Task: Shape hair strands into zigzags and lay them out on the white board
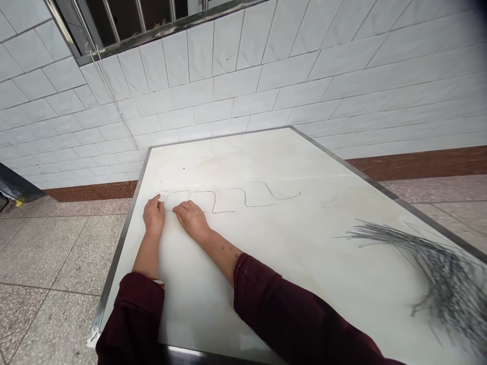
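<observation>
A thin dark wire (228, 201) lies bent into a square zigzag across the white table (266, 253). My left hand (153, 216) rests on the wire's left end, fingers curled and pinching it against the table. Just to its right, my right hand (192, 219) presses down on the following bend, fingers curled over the wire. Both arms wear dark red sleeves.
A loose heap of several straight grey wires (429, 268) lies at the table's right. The table has a metal rim (122, 238). A white tiled wall (266, 76) stands behind it, with a barred window above. Speckled floor tiles lie to the left.
</observation>
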